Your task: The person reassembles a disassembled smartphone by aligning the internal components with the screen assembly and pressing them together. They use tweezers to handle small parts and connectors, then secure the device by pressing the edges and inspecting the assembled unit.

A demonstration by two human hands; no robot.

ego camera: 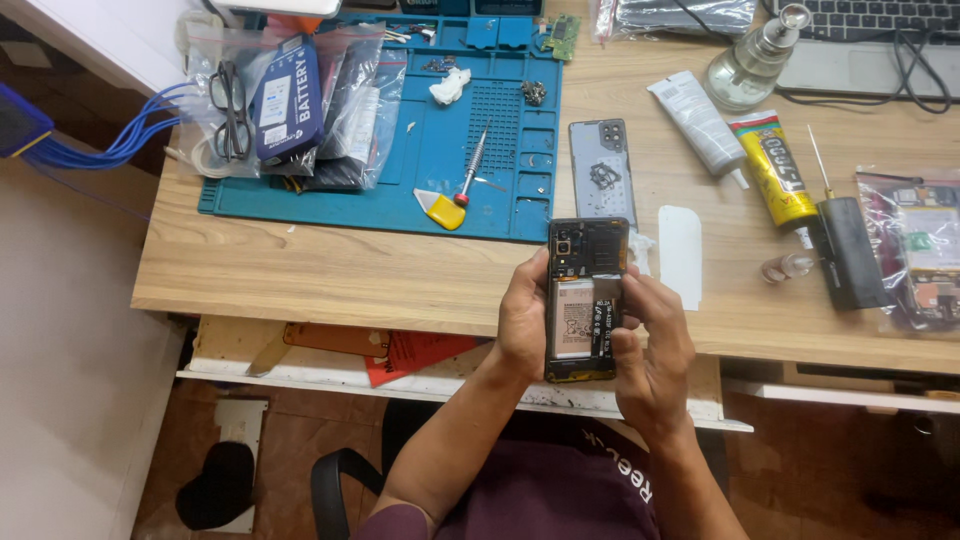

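Note:
I hold an opened smartphone (580, 262) over the front edge of the wooden desk, its back removed so the white battery (573, 318) and circuit boards show. My left hand (520, 325) grips the phone's left side. On the right side my right hand (650, 340) holds it, thumb pressing on the inside next to the battery. The phone's grey back cover (601, 170) lies on the desk just beyond, camera cutouts upward.
A blue repair mat (440, 160) carries a red-tipped screwdriver (470, 168), a yellow pry pick (442, 209) and plastic bags of parts (290, 105). To the right lie a white tube (695, 120), a yellow glue tube (775, 170), a glass bottle (750, 65), a black tool (850, 250) and a laptop (880, 30).

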